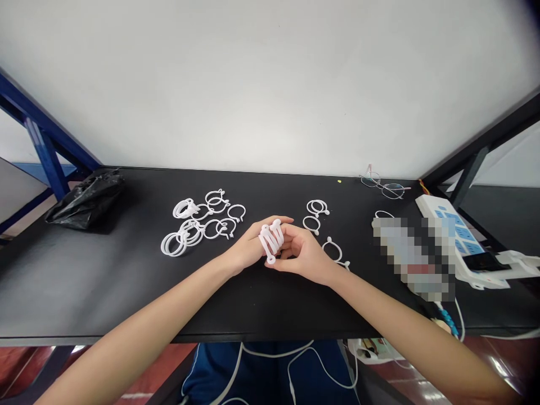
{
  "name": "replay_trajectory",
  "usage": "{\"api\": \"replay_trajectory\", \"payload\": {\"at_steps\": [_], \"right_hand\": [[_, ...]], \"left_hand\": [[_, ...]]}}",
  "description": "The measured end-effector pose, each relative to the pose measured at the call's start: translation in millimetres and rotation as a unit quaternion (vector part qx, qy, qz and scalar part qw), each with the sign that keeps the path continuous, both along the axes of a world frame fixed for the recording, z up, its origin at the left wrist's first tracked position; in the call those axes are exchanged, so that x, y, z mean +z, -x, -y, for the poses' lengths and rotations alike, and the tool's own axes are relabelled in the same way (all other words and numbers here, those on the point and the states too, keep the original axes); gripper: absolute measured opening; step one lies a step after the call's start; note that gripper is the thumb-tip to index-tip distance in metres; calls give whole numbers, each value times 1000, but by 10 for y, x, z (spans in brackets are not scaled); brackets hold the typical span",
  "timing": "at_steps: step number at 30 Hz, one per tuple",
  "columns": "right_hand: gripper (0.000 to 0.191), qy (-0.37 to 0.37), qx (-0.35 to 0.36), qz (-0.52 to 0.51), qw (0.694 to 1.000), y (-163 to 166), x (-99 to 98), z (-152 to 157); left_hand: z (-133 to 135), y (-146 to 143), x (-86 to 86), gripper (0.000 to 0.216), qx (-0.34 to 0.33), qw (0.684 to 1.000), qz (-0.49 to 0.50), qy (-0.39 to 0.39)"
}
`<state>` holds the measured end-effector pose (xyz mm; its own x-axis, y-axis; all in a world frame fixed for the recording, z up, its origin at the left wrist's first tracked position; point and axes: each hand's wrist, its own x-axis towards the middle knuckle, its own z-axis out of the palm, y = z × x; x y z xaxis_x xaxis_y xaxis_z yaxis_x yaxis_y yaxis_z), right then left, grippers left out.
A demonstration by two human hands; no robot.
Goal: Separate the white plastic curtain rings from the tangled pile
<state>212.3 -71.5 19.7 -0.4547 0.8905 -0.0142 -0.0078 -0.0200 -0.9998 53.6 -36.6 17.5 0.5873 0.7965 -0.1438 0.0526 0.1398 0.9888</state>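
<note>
Several white plastic rings (271, 238) with small eyelet tabs encircle the fingers of my left hand (252, 242), which is held above the middle of the black table. My right hand (307, 252) meets it from the other side, fingers curled and thumb against the lowest eyelet of these rings. Parts of both hands' fingers are hidden behind the rings and each other. To the left lies a loose group of similar white rings (214, 228), some bunched together. A few more rings (311, 225) lie to the right, one partly behind my right wrist.
A black plastic bag (90, 199) lies at the far left. Eyeglasses (382, 185) rest at the back right, near a white power strip (458, 230) and a blurred-out object (415, 259). A white wall (270, 84) rises behind the table (139, 292); cables hang over my lap.
</note>
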Motion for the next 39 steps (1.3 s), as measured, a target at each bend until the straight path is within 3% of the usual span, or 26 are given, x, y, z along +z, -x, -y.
{"api": "replay_trajectory", "payload": {"at_steps": [3,7,10,13,18,20,22,24,33,39], "right_hand": [[28,-34,-38,12,999,35,-20,30],[27,0,-22,12,1000,15,-14,6],[25,40,-8,29,999,-14,-41,-34],[27,46,1,35,998,-31,-55,-56],[27,44,65,11,997,-75,52,-46],[29,49,86,18,995,-89,98,-37],[30,44,88,22,995,-89,121,-25],[29,36,84,12,996,-79,125,-7],[26,15,84,-81,993,-19,184,197],[29,-65,72,-12,995,7,241,260]], "left_hand": [[29,-19,25,46,14,1000,22,15],[51,-20,-29,48,-15,998,53,-6],[72,-5,-96,46,-54,993,39,-102],[87,13,-119,45,-41,980,1,-194],[27,74,-30,55,-101,978,-13,-182],[-26,121,26,58,-125,963,-41,-236],[-73,168,81,53,-110,933,-94,-329],[-94,202,131,45,-106,916,-124,-367],[34,185,264,33,-176,966,-8,-191],[47,169,267,37,-193,972,45,-125]]}}
